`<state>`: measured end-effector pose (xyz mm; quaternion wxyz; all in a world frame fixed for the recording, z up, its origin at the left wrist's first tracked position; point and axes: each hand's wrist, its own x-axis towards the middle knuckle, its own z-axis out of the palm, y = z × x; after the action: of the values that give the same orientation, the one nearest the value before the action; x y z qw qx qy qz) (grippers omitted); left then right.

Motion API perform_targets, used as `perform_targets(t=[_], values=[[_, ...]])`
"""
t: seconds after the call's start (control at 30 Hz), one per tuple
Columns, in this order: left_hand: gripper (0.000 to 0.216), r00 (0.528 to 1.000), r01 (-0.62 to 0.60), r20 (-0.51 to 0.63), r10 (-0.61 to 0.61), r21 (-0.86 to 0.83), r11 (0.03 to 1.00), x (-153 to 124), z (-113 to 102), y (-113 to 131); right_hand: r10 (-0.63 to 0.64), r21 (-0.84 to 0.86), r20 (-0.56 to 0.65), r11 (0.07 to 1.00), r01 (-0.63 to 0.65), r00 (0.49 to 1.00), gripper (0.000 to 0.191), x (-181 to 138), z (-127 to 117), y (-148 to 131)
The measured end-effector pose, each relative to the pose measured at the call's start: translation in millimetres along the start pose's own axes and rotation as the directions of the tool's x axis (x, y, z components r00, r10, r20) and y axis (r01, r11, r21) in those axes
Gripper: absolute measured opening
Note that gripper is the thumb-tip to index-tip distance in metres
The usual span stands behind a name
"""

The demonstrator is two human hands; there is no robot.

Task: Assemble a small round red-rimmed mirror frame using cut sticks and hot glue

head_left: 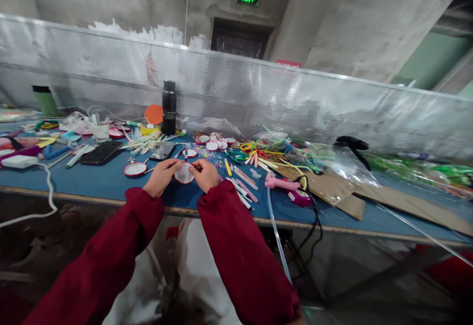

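A small round white disc with a thin dark-red rim point(184, 173) is held up just over the near edge of the blue tabletop. My left hand point(160, 177) pinches its left side, and my right hand point(206, 174) grips the upper right side with thumb and fingers. A short dark strip stands at the disc's top edge, too small to make out. Two similar red-rimmed discs lie close by, one at the left point(135, 169) and one just behind my hands point(189, 153). Small colourful bits point(210, 155) are scattered behind my right hand.
Right of my hands lie several pens point(242, 182) and a pink glue gun point(283, 182) with cords. Cardboard point(332, 187) and plastic bags cover the right side. Phones point(101, 153), thin sticks point(142, 140) and a black bottle point(169, 110) stand or lie leftward. A perforated metal screen point(229, 86) backs the table.
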<state>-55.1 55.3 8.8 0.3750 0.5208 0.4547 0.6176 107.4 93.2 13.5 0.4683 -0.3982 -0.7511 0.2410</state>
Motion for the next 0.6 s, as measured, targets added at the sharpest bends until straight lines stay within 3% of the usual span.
perform_targets(t=[0.4, 0.6], values=[[0.046, 0.993, -0.025, -0.110, 0.030, 0.039, 0.999, 2.7, -3.9, -4.4, 0.013, 0.098, 0.007, 0.995, -0.014, 1.000, 0.010, -2.0, -0.5, -7.6], [0.045, 0.997, -0.024, -0.072, 0.025, 0.016, 1.000, 0.4, -1.9, -1.8, 0.031, 0.061, -0.010, 0.998, -0.031, 0.999, 0.011, -1.9, -1.0, -4.0]])
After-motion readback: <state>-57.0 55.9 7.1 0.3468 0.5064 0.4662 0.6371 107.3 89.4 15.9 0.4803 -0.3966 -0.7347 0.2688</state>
